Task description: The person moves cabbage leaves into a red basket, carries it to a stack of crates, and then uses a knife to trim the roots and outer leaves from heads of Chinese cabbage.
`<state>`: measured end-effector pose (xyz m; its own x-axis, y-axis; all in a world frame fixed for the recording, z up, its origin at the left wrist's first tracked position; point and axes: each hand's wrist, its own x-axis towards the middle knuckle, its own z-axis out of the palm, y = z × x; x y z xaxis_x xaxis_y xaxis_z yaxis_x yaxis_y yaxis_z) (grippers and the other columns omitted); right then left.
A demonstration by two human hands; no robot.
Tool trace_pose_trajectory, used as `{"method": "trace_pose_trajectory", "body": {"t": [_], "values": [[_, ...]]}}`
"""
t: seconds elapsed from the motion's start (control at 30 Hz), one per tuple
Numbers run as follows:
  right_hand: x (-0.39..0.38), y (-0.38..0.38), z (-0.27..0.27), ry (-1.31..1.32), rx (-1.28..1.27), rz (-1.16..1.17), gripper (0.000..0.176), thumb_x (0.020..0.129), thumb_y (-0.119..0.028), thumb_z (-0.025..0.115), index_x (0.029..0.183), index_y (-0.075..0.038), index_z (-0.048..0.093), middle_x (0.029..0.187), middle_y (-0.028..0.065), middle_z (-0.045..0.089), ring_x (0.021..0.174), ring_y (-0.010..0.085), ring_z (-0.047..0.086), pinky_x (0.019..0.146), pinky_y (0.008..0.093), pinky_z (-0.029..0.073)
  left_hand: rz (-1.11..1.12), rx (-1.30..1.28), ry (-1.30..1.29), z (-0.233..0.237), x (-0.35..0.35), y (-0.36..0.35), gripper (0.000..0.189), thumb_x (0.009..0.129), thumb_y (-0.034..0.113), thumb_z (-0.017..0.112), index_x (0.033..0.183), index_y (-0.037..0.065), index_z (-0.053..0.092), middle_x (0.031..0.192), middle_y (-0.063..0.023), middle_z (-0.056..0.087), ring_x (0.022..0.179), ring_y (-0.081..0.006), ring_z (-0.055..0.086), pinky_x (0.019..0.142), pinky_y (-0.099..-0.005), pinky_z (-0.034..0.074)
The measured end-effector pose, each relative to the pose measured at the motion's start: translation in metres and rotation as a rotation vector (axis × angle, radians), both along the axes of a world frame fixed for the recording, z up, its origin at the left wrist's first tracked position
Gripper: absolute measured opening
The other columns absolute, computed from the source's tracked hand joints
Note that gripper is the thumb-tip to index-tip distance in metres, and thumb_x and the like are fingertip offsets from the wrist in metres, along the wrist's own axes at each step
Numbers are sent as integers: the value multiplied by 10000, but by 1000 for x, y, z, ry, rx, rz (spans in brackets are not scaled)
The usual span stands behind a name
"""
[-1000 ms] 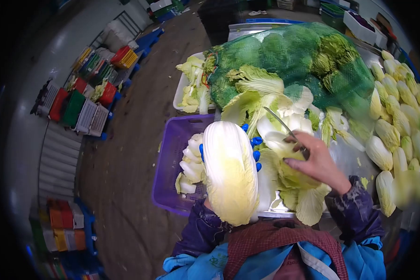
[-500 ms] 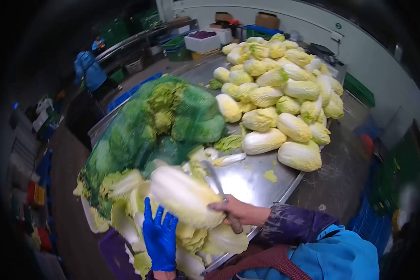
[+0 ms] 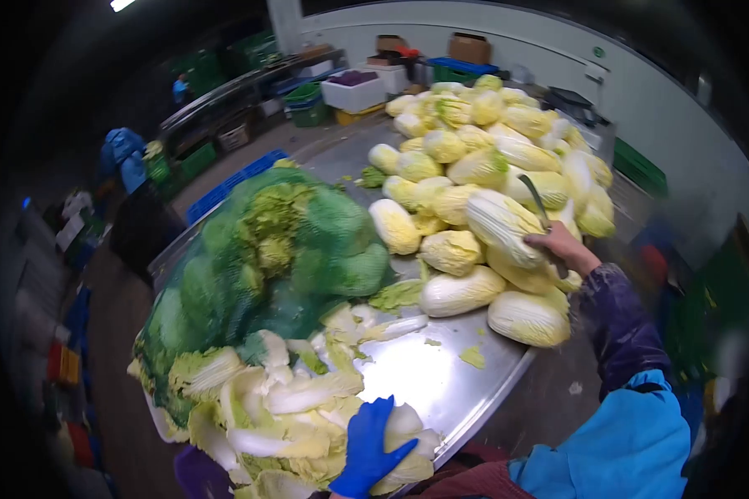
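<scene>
My right hand (image 3: 562, 249) is shut on a knife (image 3: 535, 200), blade pointing up and away, and presses against a trimmed napa cabbage (image 3: 501, 224) on the near side of the cabbage pile (image 3: 466, 141). My left hand (image 3: 370, 449), in a blue glove, rests with fingers spread on a heap of loose outer leaves (image 3: 291, 399) at the near edge of the steel table (image 3: 429, 374). It holds nothing.
A green net sack of untrimmed cabbages (image 3: 266, 249) fills the table's left side. A purple basket (image 3: 193, 474) sits below the near corner. Another person in blue (image 3: 125, 158) works at the far left. Crates and boxes (image 3: 354, 87) stand along the back wall.
My right hand swung the trimmed cabbage, with the knife, from the near leaves out to the pile on the right. My gloved left hand let go of it and dropped onto the leaf heap.
</scene>
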<state>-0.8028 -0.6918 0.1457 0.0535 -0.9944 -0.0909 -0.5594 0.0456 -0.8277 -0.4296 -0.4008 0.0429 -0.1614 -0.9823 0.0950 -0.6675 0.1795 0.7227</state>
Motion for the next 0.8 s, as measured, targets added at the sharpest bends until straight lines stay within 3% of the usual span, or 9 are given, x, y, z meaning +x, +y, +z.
{"method": "trace_pose_trajectory", "body": {"t": [0.1,0.23,0.3,0.33,0.4,0.5,0.57,0.7,0.8], "values": [[-6,-17,-5,37,-60,0,331,730,-273,671,921,-8,618,670,22,580,568,95,515,485,254,403,-48,102,-509,-16,-11,2,897,626,669,581,1388,376,211,1414,-151,257,1265,-442,236,870,-741,112],[-3,-26,-7,213,-153,-141,354,748,-235,678,980,15,580,693,54,593,641,140,553,558,286,436,-131,227,-722,-45,-13,12,952,577,544,701,1384,360,230,1439,-128,214,1287,-451,188,822,-782,127],[1,-26,-10,860,-939,-155,391,746,-214,685,1048,-3,554,774,81,605,678,178,563,601,297,446,-105,224,-668,-42,-13,14,941,571,501,726,1373,350,258,1429,-120,235,1291,-441,184,818,-781,146],[15,-21,-14,854,-947,-140,391,746,-214,685,1048,-3,554,774,81,605,678,178,563,601,297,446,-112,232,-658,-40,-12,14,938,569,484,736,1370,347,266,1423,-118,245,1290,-438,186,815,-779,158],[77,10,-9,383,-643,55,398,740,-183,686,1074,-20,542,852,95,605,702,206,579,610,307,456,-99,240,-643,-39,-10,18,934,571,457,744,1369,333,273,1414,-127,254,1288,-433,192,831,-754,196],[171,54,-59,131,-447,476,398,752,-161,674,1103,-39,532,823,66,606,655,156,575,590,305,475,-74,201,-528,-53,-2,25,923,582,407,755,1368,295,285,1397,-145,270,1281,-425,210,858,-687,275],[234,97,-86,-36,121,586,446,775,-197,663,1160,-49,494,813,60,604,526,120,538,523,274,464,-44,173,-394,-53,0,39,890,616,340,751,1369,232,289,1380,-175,287,1265,-428,237,876,-590,356],[329,171,-194,-13,-125,863,426,840,-247,562,1182,-14,464,958,175,612,850,294,596,753,379,468,49,113,-267,-83,8,69,843,660,295,724,1374,226,282,1364,-161,326,1253,-416,273,913,-594,323],[377,232,-182,-36,5,935,405,859,-204,510,1209,-15,434,1040,247,557,968,405,532,832,422,436,106,32,-166,-96,26,100,795,691,335,688,1373,239,292,1356,-116,355,1244,-344,325,948,-617,244]]}}
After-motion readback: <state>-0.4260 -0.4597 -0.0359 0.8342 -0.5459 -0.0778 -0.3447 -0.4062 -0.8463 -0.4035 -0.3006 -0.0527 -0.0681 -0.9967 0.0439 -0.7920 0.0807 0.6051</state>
